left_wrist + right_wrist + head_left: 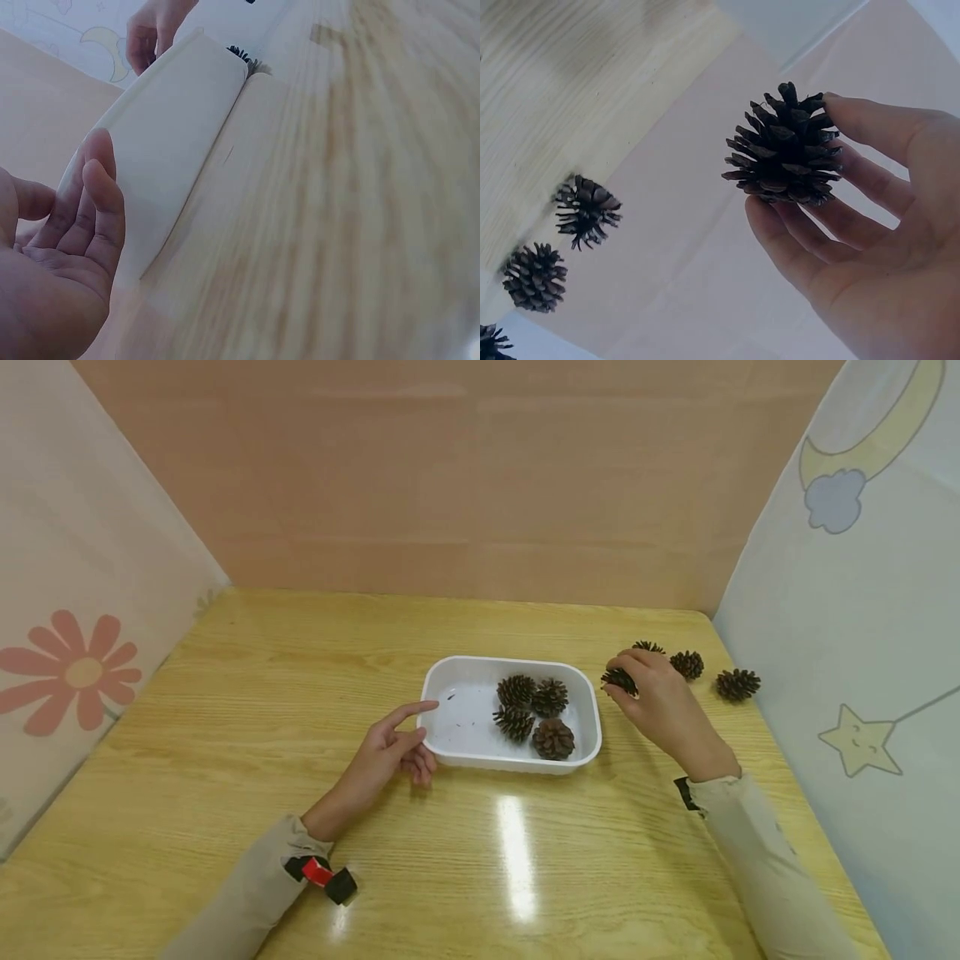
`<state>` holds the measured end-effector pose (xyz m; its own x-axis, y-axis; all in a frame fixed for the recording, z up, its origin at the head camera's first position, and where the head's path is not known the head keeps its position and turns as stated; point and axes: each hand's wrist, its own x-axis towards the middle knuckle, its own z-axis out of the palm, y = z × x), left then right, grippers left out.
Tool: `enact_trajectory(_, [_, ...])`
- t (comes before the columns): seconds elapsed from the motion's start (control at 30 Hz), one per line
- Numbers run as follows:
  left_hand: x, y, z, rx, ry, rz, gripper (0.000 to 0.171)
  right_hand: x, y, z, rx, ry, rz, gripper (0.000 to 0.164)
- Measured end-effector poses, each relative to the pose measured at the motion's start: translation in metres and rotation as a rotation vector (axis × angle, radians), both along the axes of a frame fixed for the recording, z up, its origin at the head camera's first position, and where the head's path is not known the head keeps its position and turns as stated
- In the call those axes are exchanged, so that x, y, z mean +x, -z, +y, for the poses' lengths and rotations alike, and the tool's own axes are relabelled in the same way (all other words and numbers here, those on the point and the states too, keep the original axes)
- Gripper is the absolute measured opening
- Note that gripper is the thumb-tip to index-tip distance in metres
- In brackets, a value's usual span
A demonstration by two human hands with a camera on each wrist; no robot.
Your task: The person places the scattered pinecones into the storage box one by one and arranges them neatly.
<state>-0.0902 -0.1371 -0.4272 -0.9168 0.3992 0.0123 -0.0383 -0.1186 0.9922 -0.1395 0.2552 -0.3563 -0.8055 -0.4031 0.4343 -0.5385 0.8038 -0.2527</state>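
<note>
And the right hand (663,706) pinched a cone (787,150) just right of the tray (467,722)! The left hand (382,758) touched its left end, gripping or not I couldn't tell; with the cone so spiky, a slack pinch could have dropped it onto the table (405,877).

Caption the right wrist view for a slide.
Right hand grips a pine cone; three other pine cones lie lower left, one partly cropped.
</note>
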Motion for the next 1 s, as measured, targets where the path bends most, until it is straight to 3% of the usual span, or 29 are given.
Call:
enact_trajectory(0.47, [-0.002, 0.002, 0.0, 0.01, 0.013, 0.019, 0.047, 0.0, 0.001, -0.025, -0.053, -0.108, 0.113, 0.028])
enact_trajectory(1.0, [-0.003, 0.003, -0.001, 0.02, 0.013, 0.002, 0.048, 0.008, -0.001, -0.056, -0.06, -0.209, 0.094, 0.03])
